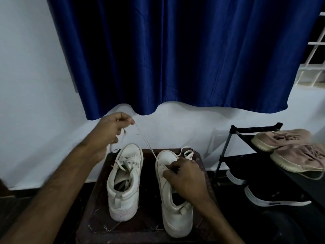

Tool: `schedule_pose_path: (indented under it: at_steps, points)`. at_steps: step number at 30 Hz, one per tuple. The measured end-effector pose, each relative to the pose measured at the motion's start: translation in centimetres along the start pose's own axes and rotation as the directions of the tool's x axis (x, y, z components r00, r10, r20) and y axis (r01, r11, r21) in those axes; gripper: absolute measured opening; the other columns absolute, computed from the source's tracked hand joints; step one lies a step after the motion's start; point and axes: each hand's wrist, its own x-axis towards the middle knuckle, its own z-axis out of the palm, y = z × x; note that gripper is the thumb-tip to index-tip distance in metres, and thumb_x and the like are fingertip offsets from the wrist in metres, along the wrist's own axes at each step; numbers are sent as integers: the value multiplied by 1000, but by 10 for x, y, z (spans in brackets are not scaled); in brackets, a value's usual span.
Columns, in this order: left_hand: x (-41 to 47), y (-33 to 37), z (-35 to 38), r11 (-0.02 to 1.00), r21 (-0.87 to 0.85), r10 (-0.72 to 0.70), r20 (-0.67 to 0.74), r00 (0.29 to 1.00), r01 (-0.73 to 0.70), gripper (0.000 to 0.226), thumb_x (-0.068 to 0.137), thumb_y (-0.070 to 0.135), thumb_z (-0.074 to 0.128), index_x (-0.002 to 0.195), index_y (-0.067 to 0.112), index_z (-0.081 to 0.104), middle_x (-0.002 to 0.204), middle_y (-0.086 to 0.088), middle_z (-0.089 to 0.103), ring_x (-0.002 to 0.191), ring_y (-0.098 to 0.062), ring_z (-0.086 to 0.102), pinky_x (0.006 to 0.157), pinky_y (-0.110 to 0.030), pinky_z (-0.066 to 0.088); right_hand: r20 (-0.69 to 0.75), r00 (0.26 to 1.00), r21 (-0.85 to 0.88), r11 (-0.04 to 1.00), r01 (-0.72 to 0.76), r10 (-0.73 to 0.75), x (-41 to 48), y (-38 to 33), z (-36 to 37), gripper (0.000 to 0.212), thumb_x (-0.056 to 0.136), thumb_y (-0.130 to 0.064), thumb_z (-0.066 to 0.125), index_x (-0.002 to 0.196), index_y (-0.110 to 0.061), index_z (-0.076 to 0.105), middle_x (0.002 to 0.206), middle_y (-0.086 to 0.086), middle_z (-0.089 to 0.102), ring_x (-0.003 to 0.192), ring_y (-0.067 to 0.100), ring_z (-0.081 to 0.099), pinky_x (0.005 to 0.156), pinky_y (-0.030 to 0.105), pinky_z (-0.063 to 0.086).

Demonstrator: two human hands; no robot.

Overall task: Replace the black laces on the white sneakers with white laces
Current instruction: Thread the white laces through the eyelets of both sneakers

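Observation:
Two white sneakers stand side by side on a small dark wooden table point(146, 231), toes pointing away from me. The left sneaker point(124, 182) is laced with a white lace. My left hand point(110, 132) is raised above and left of the shoes and grips a white lace point(146, 140), which runs taut down to the front eyelets of the right sneaker point(174, 210). My right hand point(184, 176) rests on the right sneaker's tongue area, fingers curled at the eyelets. A loose loop of the lace point(187, 152) lies past its toe.
A blue curtain point(175, 59) hangs against the white wall behind. On the right stands a black shoe rack point(232, 138) carrying tan shoes point(288, 148) on top and black shoes with white soles point(270, 196) below.

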Motion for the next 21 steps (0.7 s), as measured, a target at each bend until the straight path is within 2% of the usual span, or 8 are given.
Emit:
schedule_pose_path:
  at_steps: [2,3,6,8,10,12,15,21]
  points:
    - [-5,-2,6,979,-196,-46,59,997,57,13,97,18,50,90,14,60,93,5,70,57,-7,39,38,-16,21,6,1000,-26,1000,-2,2,-2,-6,1,37,67,-51,50,70,-17,64,76,-5,57,87,20,57,75,33,48]
    - [-7,-7,12,954,-273,-99,105,990,124,14,97,21,47,88,14,56,90,-1,71,52,-7,38,36,-16,19,12,1000,-21,1000,6,-6,-3,-7,3,35,70,-49,52,65,-15,61,72,-4,55,82,21,56,72,33,48]
    - [-14,-20,24,906,-349,-208,129,970,241,20,96,25,46,78,17,48,60,1,53,39,-7,29,30,-13,14,-12,999,192,981,-30,33,3,4,-2,34,85,-45,55,68,-17,65,70,-4,62,73,17,59,70,33,48]
    - [-17,-25,26,935,-286,-199,62,978,209,22,97,25,46,78,17,49,55,3,41,36,-6,24,32,-11,15,-133,984,349,935,-62,115,19,28,-12,23,92,-36,58,82,-21,72,82,-5,69,79,14,64,75,32,51]
    - [-21,-30,29,972,-175,-158,10,987,157,19,98,23,48,81,15,53,55,4,37,38,-5,23,34,-13,16,-214,972,267,963,-43,102,43,53,-22,16,94,-25,60,92,-20,75,93,-1,72,82,14,65,78,28,50]
    - [-25,-33,38,987,-96,-127,-1,992,127,19,98,22,51,83,12,57,55,5,38,39,-5,25,35,-14,18,-153,988,95,995,23,-8,66,70,-24,15,93,-20,61,98,-17,75,100,0,72,85,13,65,79,24,49]
    - [-28,-32,50,994,-39,-100,14,995,100,21,98,23,54,81,12,59,56,4,38,40,-4,27,35,-15,21,69,986,-3,989,149,-149,83,77,-17,13,90,-17,65,98,-16,75,99,-1,72,85,13,64,81,28,51]
    - [-17,-21,60,999,-1,-37,21,999,37,21,99,23,53,86,8,60,61,-2,41,39,-2,30,36,-12,25,81,986,41,989,139,-142,72,86,-8,10,83,-30,72,82,-21,71,77,-4,70,70,11,63,67,28,51]
